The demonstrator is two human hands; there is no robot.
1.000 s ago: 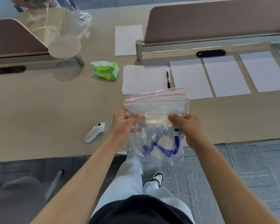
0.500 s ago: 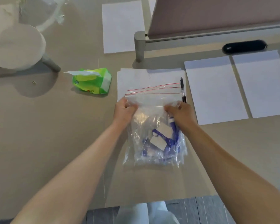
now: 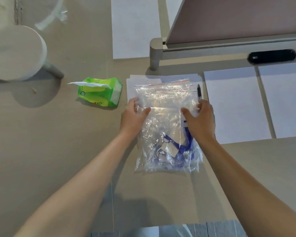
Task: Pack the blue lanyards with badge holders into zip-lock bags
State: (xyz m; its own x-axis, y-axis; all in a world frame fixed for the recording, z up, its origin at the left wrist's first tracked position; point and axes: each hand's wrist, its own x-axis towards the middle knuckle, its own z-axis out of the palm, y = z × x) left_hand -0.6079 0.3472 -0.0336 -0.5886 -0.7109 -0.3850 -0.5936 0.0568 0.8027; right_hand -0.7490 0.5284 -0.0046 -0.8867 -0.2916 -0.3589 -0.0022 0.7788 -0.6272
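A clear zip-lock bag (image 3: 164,100) with a red seal line at its far end lies flat on the beige table (image 3: 50,151). Blue lanyards with badge holders (image 3: 183,147) are bunched in the bag's near half. My left hand (image 3: 132,117) holds the bag's left edge, thumb on top and fingers showing through the plastic. My right hand (image 3: 202,120) holds the right edge the same way, its thumb pressing on the plastic. The bag's far end rests on a stack of white paper (image 3: 143,79).
A green tissue pack (image 3: 101,92) lies left of the bag. A black pen (image 3: 199,91) lies by the bag's right corner. White sheets (image 3: 234,103) lie to the right, a desk divider (image 3: 229,19) stands behind, and a round white stand (image 3: 15,52) is far left.
The bag, held up in the air over the table edge before, now lies flat on the table. Both hands have slid from its upper part out to its side edges.
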